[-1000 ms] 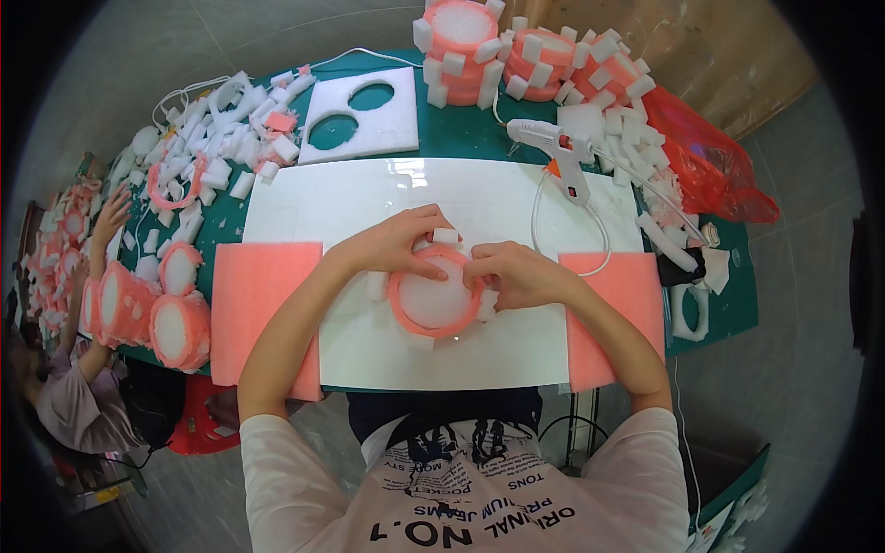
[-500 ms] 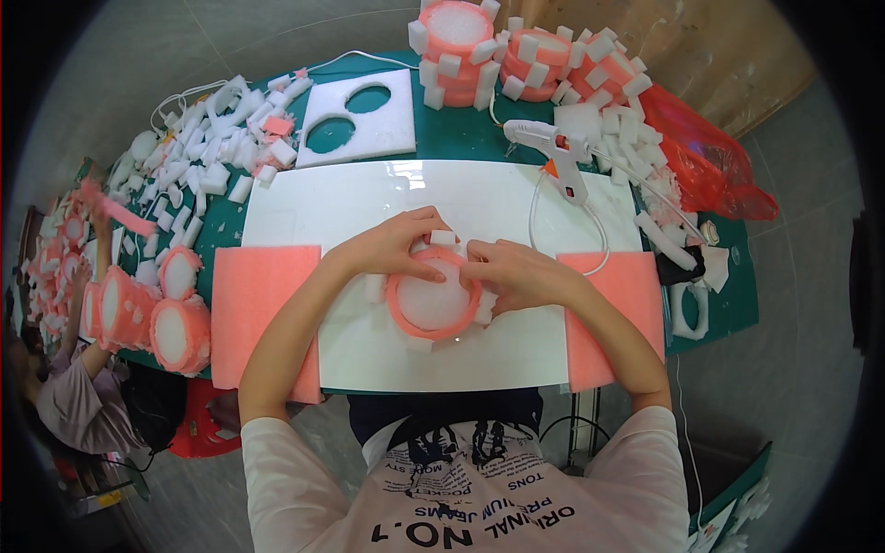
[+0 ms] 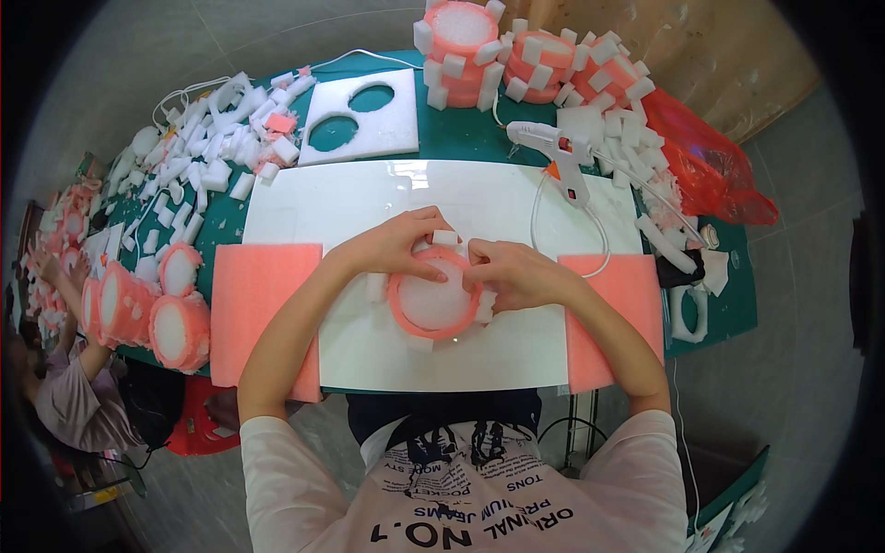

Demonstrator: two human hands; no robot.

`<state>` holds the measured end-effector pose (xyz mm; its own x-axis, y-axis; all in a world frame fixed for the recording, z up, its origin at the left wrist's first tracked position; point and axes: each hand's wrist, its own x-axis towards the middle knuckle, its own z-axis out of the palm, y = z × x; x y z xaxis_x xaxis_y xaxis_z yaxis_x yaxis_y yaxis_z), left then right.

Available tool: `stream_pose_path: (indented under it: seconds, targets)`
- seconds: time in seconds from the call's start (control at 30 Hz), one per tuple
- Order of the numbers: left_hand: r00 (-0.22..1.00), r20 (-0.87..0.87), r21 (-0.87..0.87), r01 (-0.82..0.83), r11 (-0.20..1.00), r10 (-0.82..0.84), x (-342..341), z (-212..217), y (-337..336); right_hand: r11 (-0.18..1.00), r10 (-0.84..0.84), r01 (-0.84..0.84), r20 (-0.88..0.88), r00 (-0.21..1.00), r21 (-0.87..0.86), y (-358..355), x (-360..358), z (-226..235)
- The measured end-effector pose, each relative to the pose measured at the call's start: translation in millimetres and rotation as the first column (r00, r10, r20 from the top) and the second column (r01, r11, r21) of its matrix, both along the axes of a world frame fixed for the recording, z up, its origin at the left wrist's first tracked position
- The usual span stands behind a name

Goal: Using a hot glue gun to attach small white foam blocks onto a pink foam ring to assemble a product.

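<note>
Head view shows the left hand (image 3: 396,247) and right hand (image 3: 513,273) both closed on the pink foam ring (image 3: 433,302) (resting mid-board), seemingly pressing small white blocks (image 3: 445,237) on; next likely needs turning it.

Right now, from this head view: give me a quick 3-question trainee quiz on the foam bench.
1. True or false: both hands rest on the pink foam ring.
2. The white glue gun lies: A) on the person's left, B) beyond the right hand, near the far edge of the white board, C) in the left hand.
3. Fill in: the white foam sheet beyond the board has ___ round cut-outs.

Key: 1 true; 2 B; 3 two.
</note>
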<state>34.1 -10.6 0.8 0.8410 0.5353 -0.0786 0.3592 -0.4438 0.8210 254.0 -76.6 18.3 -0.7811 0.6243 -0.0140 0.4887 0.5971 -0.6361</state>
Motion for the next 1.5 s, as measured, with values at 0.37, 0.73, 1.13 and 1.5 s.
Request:
stream_pose_path:
  seconds: [0.37,0.73,1.13,1.5]
  targets:
    - [1.0,-0.015,-0.027,0.006,1.0,-0.007,0.9,3.4,0.0,0.999,0.039,-0.035,0.097,0.995,-0.034,0.3,0.1,3.4]
    - [0.999,0.027,0.023,0.021,1.0,-0.021,0.5,-1.0,0.8,0.999,0.032,-0.032,0.001,0.999,0.021,-1.7,-1.8,-1.3]
    - [0.999,-0.045,-0.024,0.027,0.999,-0.028,1.0,8.1,0.4,1.0,0.007,-0.007,0.009,1.0,-0.021,-0.1,-1.9,-1.2]
    - [0.998,-0.06,-0.021,0.025,0.999,-0.026,0.7,5.5,1.1,1.0,-0.007,0.005,0.088,0.996,0.022,-1.0,-2.8,0.9]
